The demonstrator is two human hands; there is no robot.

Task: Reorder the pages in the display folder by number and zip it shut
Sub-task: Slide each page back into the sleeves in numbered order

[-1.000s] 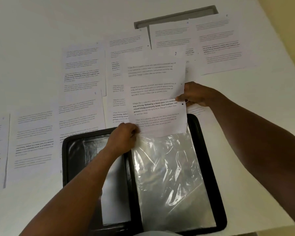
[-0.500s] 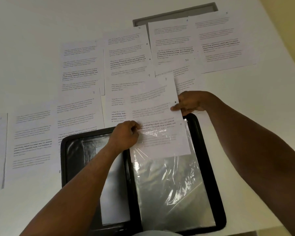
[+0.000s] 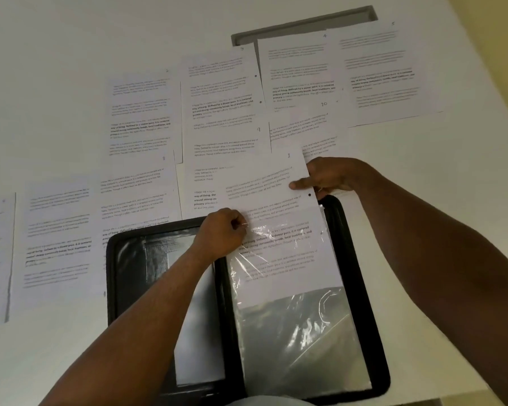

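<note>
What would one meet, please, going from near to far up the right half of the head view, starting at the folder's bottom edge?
Folder rim → empty part of the clear sleeve → page being slid in → right hand gripping its edge → page marked 10 → page marked 4 → grey table slot.

My right hand [image 3: 332, 177] has slid the page [image 3: 279, 230] from above the folder [image 3: 361, 288] roughly halfway down into the plastic sleeve [image 3: 299, 341].

"10" on page [image 3: 299, 124], "9" on page [image 3: 226, 142]
</note>
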